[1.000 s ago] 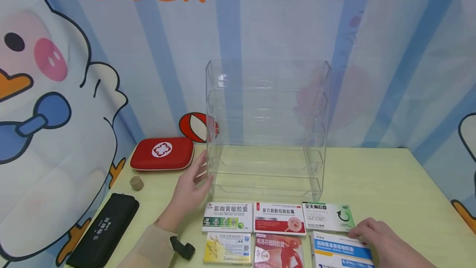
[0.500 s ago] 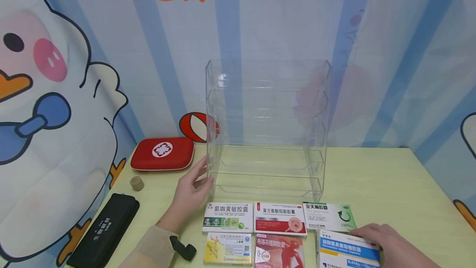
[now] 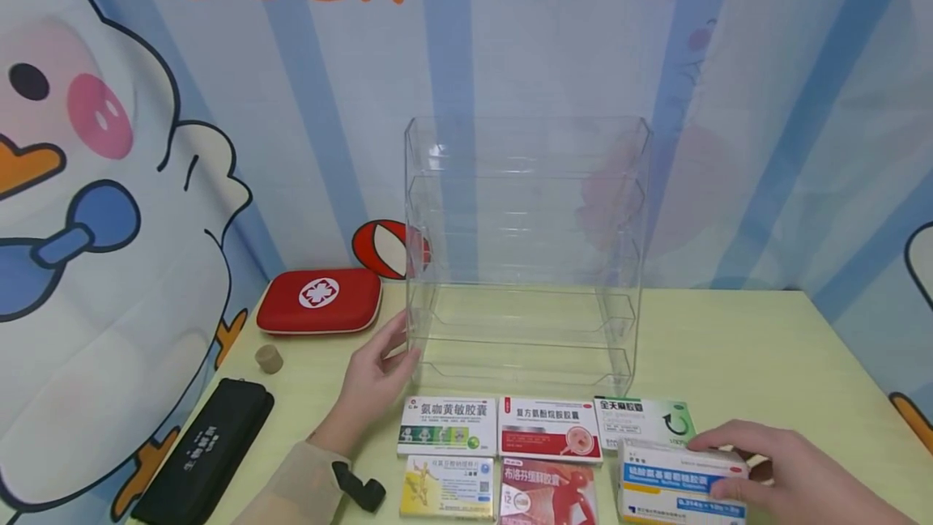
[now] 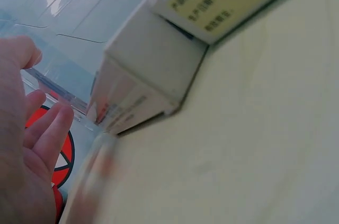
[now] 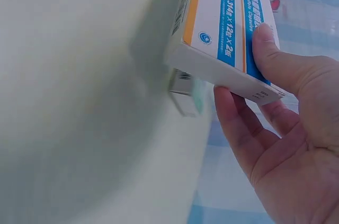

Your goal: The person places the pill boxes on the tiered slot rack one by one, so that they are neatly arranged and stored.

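My right hand (image 3: pixel 783 464) grips a blue, white and orange medicine box (image 3: pixel 666 486) at its right end. In the right wrist view the thumb (image 5: pixel 273 49) lies on the printed face and the fingers reach behind the box, which is tilted. My left hand (image 3: pixel 373 383) rests with loosely extended fingers at the lower left side of a clear tiered display rack (image 3: pixel 526 353). Just in front of the rack lie a green-and-white box (image 3: pixel 634 420), a red-and-white box (image 3: pixel 548 428), a white-and-green box (image 3: pixel 446 426), a yellow box (image 3: pixel 446 486) and a red box (image 3: pixel 545 492).
On the left of the pale yellow table (image 3: pixel 736 363) are a red zip case (image 3: pixel 342 318), a small wooden cylinder (image 3: pixel 269 359) and a black pouch (image 3: pixel 207 448). A printed duck curtain (image 3: pixel 532 47) hangs behind the rack.
My right hand has taken hold of the blue-and-white medicine box, shifted it slightly right and tipped it up off its flat position. My left hand stays at the rack.
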Motion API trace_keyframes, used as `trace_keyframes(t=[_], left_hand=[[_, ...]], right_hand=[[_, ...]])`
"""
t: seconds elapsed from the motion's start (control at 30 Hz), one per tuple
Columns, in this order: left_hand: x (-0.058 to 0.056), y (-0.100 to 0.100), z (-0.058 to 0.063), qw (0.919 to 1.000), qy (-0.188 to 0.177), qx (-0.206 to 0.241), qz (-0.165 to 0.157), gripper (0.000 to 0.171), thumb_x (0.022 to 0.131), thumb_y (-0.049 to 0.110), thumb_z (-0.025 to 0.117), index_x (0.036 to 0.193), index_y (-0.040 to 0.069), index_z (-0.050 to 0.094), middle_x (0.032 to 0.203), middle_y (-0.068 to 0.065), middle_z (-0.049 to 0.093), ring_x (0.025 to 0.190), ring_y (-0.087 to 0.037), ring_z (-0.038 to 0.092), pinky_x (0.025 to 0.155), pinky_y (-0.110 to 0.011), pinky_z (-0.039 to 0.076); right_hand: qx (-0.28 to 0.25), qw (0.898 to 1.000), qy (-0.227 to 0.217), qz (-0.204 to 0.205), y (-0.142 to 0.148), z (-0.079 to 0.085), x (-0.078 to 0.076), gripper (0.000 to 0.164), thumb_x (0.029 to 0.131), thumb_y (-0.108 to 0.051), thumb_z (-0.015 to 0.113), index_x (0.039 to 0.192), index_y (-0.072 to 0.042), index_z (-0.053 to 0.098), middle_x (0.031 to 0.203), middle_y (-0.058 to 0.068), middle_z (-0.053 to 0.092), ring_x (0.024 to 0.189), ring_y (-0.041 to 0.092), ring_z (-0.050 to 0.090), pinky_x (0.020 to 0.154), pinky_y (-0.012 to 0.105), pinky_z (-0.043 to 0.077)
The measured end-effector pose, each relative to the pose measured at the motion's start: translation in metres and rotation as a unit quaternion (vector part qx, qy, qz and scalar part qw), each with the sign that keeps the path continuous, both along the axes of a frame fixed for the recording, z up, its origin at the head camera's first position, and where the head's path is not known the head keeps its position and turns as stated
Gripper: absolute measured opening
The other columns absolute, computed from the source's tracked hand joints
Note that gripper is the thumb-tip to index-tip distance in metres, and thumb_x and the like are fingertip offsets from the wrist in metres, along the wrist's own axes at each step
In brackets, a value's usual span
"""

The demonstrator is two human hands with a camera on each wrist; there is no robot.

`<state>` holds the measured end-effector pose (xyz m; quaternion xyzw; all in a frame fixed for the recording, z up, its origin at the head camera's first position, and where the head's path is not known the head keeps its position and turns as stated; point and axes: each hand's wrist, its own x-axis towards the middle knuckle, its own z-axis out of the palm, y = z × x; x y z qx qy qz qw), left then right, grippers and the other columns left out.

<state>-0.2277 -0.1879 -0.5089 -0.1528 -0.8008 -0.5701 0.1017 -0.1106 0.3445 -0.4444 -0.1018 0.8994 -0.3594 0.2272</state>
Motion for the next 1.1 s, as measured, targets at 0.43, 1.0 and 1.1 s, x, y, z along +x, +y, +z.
trace_keyframes(t=[0.43,1.0,1.1], left_hand=[[0.001,-0.002,-0.002,0.9998,-0.012,0.017,-0.003,0.066,0.103,0.006,0.075,0.164,0.016,0.053,0.164,-0.011,0.060,0.146,-0.035,0.064,0.109,-0.026,0.061],[-0.002,-0.002,-0.007,0.9989,-0.029,0.036,0.001,0.064,0.103,0.009,0.076,0.162,0.022,0.055,0.163,-0.008,0.061,0.147,-0.034,0.064,0.109,-0.028,0.061],[-0.002,-0.001,-0.008,0.9988,-0.031,0.037,0.000,0.063,0.104,0.011,0.076,0.162,0.021,0.056,0.163,-0.008,0.061,0.147,-0.034,0.064,0.109,-0.028,0.061]], right_hand=[[-0.027,0.933,0.359,0.008,-0.058,0.056,-0.032,0.044,0.089,-0.011,0.091,0.128,-0.025,0.078,0.123,-0.001,0.080,0.101,-0.009,0.070,0.072,0.022,0.067],[-0.069,0.870,0.488,-0.018,-0.123,0.122,-0.108,0.042,0.092,-0.007,0.089,0.132,-0.013,0.079,0.123,0.007,0.079,0.103,-0.005,0.065,0.087,0.002,0.057],[-0.089,0.857,0.506,-0.035,-0.132,0.132,-0.121,0.040,0.093,-0.005,0.088,0.131,-0.010,0.078,0.125,0.009,0.078,0.107,-0.001,0.065,0.088,-0.002,0.053]])
